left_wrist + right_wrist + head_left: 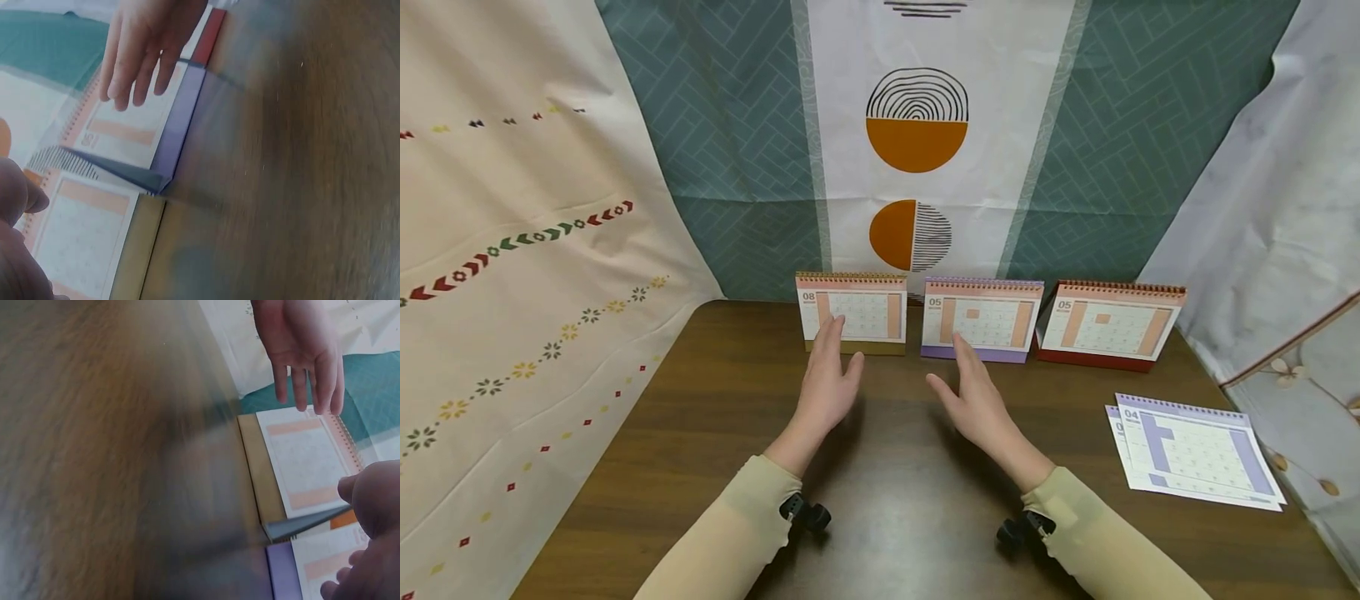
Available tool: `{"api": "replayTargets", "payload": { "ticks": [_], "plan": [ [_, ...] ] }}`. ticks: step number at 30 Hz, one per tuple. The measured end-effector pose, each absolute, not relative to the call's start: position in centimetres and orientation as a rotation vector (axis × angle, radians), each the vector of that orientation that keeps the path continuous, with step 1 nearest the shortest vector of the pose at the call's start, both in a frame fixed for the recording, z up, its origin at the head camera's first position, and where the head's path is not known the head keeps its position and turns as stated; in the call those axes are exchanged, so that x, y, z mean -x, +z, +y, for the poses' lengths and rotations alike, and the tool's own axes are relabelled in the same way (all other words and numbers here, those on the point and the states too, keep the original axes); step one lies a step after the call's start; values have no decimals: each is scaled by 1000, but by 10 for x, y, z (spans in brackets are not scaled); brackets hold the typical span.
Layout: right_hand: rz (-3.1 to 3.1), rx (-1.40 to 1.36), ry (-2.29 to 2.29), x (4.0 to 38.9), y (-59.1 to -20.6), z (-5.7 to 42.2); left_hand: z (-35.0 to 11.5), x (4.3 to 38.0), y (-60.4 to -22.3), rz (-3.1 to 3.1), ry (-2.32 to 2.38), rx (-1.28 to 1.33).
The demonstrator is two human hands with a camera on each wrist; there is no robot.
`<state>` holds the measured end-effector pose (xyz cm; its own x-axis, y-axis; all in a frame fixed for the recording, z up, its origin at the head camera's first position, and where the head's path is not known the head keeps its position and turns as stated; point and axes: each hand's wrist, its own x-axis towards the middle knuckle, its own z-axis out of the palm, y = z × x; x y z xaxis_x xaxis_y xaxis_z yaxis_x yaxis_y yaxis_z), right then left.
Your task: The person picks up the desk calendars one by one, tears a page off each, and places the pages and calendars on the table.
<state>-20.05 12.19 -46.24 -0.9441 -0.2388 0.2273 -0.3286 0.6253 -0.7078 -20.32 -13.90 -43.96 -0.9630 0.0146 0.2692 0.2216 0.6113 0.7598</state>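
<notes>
Three spiral-bound desk calendars stand in a row at the back of the table: a gold-based calendar (865, 317) on the left, a purple-based calendar (988, 321) in the middle, a red-based calendar (1112, 325) on the right. My left hand (829, 379) is held over the table in front of the gold-based one, fingers straight and holding nothing. In front of the purple-based one is my right hand (976, 400), also empty, its fingers extended. Both hands show with loose, spread fingers in the wrist views. At the right lie overlapping loose calendar pages (1198, 450) with purple print.
The brown wooden table (700, 467) runs back to a green and white patterned cloth (745, 150). An embroidered cream curtain (535, 292) hangs along the left side, and a pale cloth (1285, 275) along the right, close to the loose pages.
</notes>
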Motion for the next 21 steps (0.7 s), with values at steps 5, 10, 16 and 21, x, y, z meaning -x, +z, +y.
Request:
{"api": "replayTargets", "payload": {
  "ticks": [5, 10, 16, 21],
  "plan": [
    [-2740, -538, 1255, 206, -461, 110, -150, 208, -443, -2559, -1305, 164],
    [-2791, -556, 1271, 212, -459, 99, -162, 215, -448, -2558, -1318, 107],
    [-2826, -568, 1295, 218, -457, 88, -175, 224, -451, -2570, -1322, 38],
    [-2833, -571, 1309, 225, -457, 80, -183, 233, -453, -2581, -1322, 16]
  ]
}}
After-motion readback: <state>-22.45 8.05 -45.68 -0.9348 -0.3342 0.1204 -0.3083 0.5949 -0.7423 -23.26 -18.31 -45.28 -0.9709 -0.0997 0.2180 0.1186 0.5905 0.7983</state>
